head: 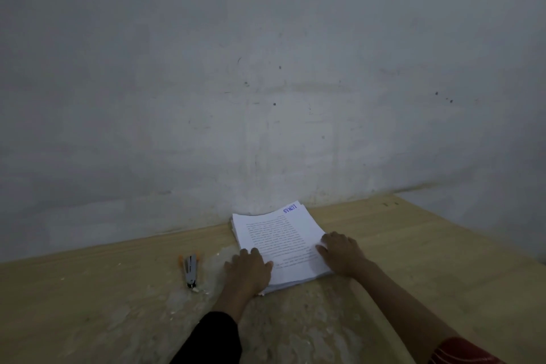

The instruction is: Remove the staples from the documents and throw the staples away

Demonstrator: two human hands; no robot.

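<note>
Left grip [248,270] palm down, fingers straight, together. Right grip [342,254] palm down, fingers slightly spread, relaxed. Both arms stretched forward, left sleeved black, right forearm bare.

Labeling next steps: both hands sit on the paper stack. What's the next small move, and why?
Probably the left hand reaches for the staple remover, which lies untouched on the table just left of it. Both hands rest flat on the paper stack, the right hand at its near right edge, so neither holds a tool yet. No staple is visible from here.
</note>
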